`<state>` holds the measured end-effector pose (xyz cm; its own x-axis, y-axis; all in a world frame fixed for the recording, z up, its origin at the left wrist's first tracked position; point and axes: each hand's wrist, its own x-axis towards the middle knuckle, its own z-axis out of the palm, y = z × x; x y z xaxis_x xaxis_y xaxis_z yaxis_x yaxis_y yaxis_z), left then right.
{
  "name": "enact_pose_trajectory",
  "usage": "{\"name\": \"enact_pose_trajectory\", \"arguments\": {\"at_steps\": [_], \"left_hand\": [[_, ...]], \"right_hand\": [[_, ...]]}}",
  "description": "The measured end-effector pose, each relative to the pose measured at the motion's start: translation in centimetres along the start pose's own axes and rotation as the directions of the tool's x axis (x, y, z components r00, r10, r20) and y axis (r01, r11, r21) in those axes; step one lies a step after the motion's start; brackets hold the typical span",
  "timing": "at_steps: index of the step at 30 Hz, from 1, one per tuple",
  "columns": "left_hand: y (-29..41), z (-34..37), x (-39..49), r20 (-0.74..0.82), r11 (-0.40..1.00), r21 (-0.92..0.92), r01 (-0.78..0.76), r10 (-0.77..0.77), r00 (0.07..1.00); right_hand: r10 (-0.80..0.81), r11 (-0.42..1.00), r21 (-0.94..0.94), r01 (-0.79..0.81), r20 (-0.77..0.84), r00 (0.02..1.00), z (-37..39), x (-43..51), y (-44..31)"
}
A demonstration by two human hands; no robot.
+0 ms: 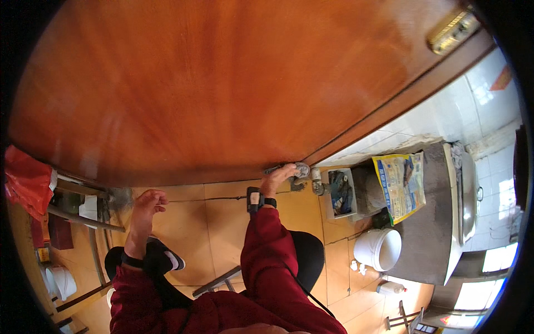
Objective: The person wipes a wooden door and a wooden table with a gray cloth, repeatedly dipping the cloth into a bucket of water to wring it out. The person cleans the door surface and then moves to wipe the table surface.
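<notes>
A broad, glossy reddish-brown wooden door (217, 92) fills the upper half of the head view. Low at its bottom right corner, my right hand (278, 178) holds a crumpled grey cloth (302, 169) against the wood. The fingers partly cover the cloth. My left hand (149, 203) hovers left of centre above the tan tiled floor (227, 225), holding nothing, its fingers loosely bent and apart. A dark strap circles each wrist, and the right one carries a small black device (253, 199).
On the right, a plastic bin of dark items (342, 194), a white bucket (377, 250) and a printed bag (402, 188) sit by a grey counter (436, 234). A red bag (27, 179) and wooden furniture legs (89, 219) stand left. A brass lock plate (454, 31) is upper right.
</notes>
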<state>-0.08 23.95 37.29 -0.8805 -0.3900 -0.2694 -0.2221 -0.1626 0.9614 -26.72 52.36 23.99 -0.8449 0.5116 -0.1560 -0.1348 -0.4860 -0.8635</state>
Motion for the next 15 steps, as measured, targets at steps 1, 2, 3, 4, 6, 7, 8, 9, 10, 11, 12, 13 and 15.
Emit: {"name": "enact_pose_trajectory", "arguments": {"at_steps": [1, 2, 3, 4, 6, 7, 8, 9, 10, 11, 12, 13, 15], "left_hand": [[0.0, 0.2, -0.1, 0.001, 1.0, 0.016, 0.022, -0.022, 1.0], [0.0, 0.4, -0.1, 0.009, 0.999, 0.029, 0.037, -0.038, 0.999], [0.0, 0.5, -0.1, 0.023, 0.999, 0.033, 0.039, -0.04, 0.999], [0.0, 0.7, -0.1, 0.017, 0.996, 0.046, 0.074, -0.075, 0.997], [0.0, 1.0, 0.1, 0.02, 0.994, 0.055, 0.098, -0.1, 0.995], [0.1, 1.2, 0.1, 0.013, 0.994, 0.049, 0.095, -0.096, 0.995], [0.1, 1.3, 0.1, 0.01, 0.995, 0.04, 0.091, -0.092, 0.996], [0.2, 1.5, 0.1, 0.02, 0.996, 0.024, 0.09, -0.09, 0.996], [0.2, 1.6, 0.1, 0.014, 0.996, 0.033, 0.085, -0.086, 0.996], [0.2, 1.7, 0.1, 0.019, 0.996, 0.035, 0.083, -0.084, 0.996], [0.2, 1.8, 0.1, 0.03, 0.997, 0.028, 0.067, -0.068, 0.997], [0.2, 1.8, 0.1, 0.019, 0.997, 0.032, 0.069, -0.07, 0.997], [0.1, 1.9, 0.0, 0.025, 0.999, 0.02, 0.051, -0.051, 0.998]], "right_hand": [[0.069, 0.994, 0.084, -0.075, 0.074, 0.995, -1.6, 0.7, 1.5], [0.167, 0.982, 0.068, -0.178, 0.133, 0.977, -2.8, 1.5, 2.9], [0.243, 0.941, 0.201, -0.273, 0.162, 0.956, -3.8, 2.3, 4.1], [0.325, 0.898, 0.248, -0.363, 0.181, 0.928, -4.8, 2.8, 4.8], [0.437, 0.81, 0.327, -0.486, 0.215, 0.873, -6.0, 3.4, 5.6], [0.43, 0.826, 0.318, -0.466, 0.18, 0.885, -6.2, 3.4, 5.7], [0.491, 0.748, 0.378, -0.545, 0.238, 0.838, -6.3, 3.2, 5.5], [0.512, 0.719, 0.401, -0.567, 0.246, 0.823, -6.2, 2.8, 5.2], [0.522, 0.699, 0.425, -0.574, 0.245, 0.817, -5.9, 2.2, 4.8], [0.531, 0.681, 0.447, -0.58, 0.244, 0.811, -5.6, 1.6, 4.3], [0.533, 0.667, 0.468, -0.58, 0.245, 0.81, -5.0, 0.8, 3.7], [0.528, 0.661, 0.483, -0.574, 0.244, 0.813, -4.3, 0.0, 3.1], [0.49, 0.687, 0.492, -0.535, 0.23, 0.841, -2.8, -1.4, 1.7]]}}
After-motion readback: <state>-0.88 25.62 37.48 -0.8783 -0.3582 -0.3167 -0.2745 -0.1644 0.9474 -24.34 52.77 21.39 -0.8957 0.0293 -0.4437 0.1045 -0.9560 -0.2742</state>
